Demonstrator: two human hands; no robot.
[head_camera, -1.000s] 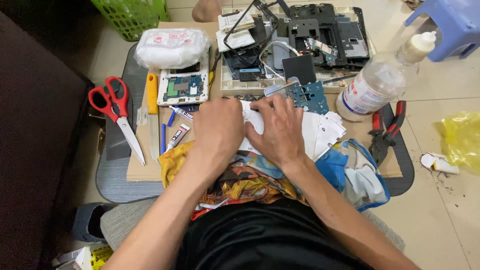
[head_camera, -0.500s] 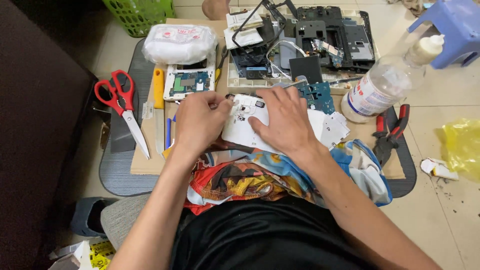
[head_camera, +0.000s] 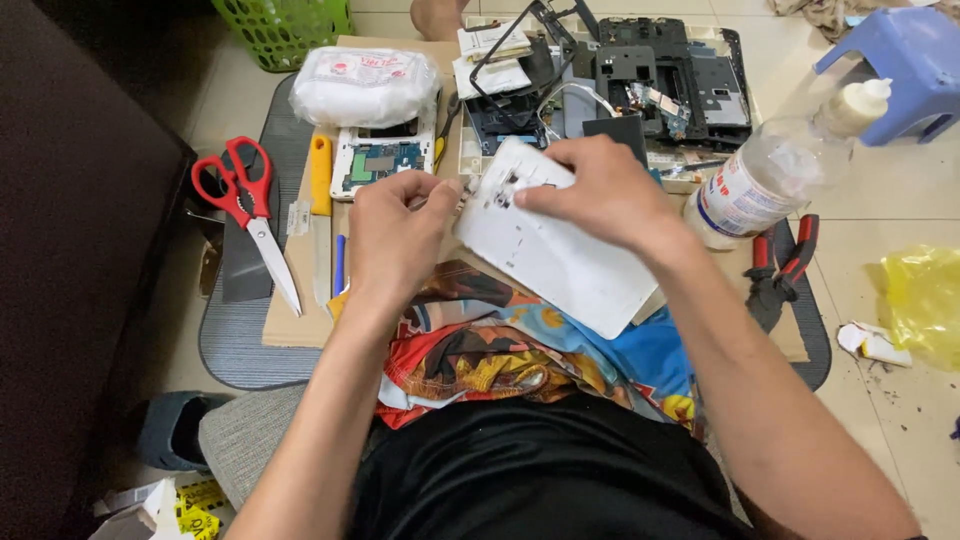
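Note:
My right hand (head_camera: 598, 195) grips the far end of a flat white device back panel (head_camera: 558, 255), held tilted above my lap. My left hand (head_camera: 398, 235) is closed beside the panel's left edge, its fingertips pinched on something small that I cannot make out. Under both hands lies a colourful printed cloth (head_camera: 500, 345) across my legs. A cardboard work board (head_camera: 290, 310) lies on the floor ahead of me.
Red-handled scissors (head_camera: 240, 200), a yellow-handled blade (head_camera: 320, 215) and a white opened device (head_camera: 385, 160) lie left. Dismantled black electronics (head_camera: 640, 75) sit at the back. A plastic bottle (head_camera: 770, 175) and red pliers (head_camera: 785, 265) are right, a green basket (head_camera: 290, 30) far left.
The white panel has been lifted off the board and tilted up in my right hand. My left hand moved from on top of it to its left edge.

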